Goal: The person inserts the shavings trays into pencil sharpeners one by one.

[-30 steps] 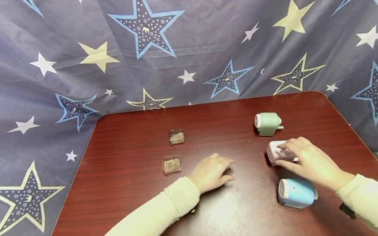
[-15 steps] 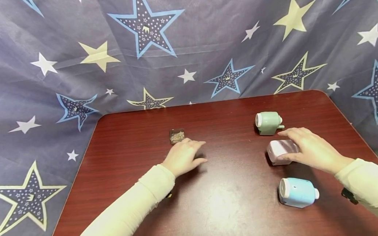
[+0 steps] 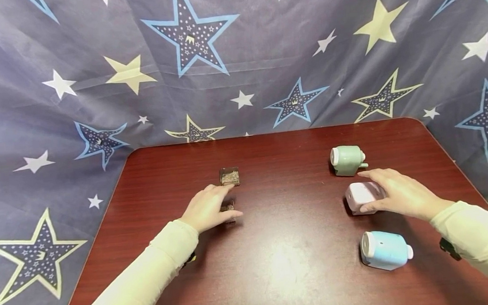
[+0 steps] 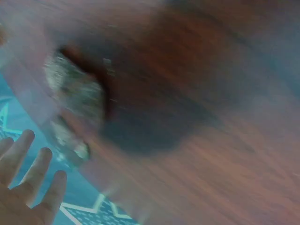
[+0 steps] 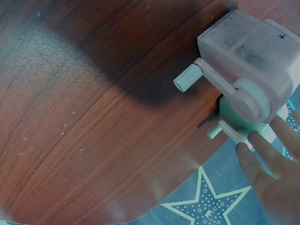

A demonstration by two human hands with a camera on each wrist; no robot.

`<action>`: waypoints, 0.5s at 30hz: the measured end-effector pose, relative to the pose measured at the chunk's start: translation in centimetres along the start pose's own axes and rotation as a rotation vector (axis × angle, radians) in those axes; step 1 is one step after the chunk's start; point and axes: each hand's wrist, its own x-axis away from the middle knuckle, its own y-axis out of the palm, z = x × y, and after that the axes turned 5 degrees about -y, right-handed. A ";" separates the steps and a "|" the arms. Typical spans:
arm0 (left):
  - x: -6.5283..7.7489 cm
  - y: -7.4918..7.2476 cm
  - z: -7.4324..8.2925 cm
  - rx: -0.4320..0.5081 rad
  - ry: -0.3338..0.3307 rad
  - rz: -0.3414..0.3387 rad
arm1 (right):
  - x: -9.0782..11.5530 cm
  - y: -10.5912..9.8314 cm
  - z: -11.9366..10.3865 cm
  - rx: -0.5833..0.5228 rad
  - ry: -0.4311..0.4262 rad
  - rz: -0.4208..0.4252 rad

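My left hand (image 3: 207,208) hovers with fingers and thumb spread over a small clear tray of pencil shavings (image 3: 229,211), hiding part of it. Just beyond lies a second clear tray of shavings (image 3: 230,177). Both trays are blurred in the left wrist view, where straight fingers (image 4: 35,173) show beside them. On the right, a pink crank pencil sharpener (image 3: 362,197) sits between the thumb and fingers of my right hand (image 3: 402,197). In the right wrist view its handle (image 5: 220,79) faces the camera and the fingers (image 5: 267,159) are extended close by.
A green crank sharpener (image 3: 346,160) stands behind the pink one, and a blue sharpener (image 3: 386,250) in front of it. All lie on a dark red wooden table (image 3: 293,243). A grey curtain with stars (image 3: 244,39) hangs at the table's back edge.
My left hand has moved left from mid-table, past the near tray's right side to over it. My right hand's fingers have spread wider around the pink sharpener, which stays in place.
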 end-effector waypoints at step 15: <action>2.9 1.5 -3.0 0.021 -0.120 -0.017 | -0.4 1.0 0.2 0.010 0.003 -0.027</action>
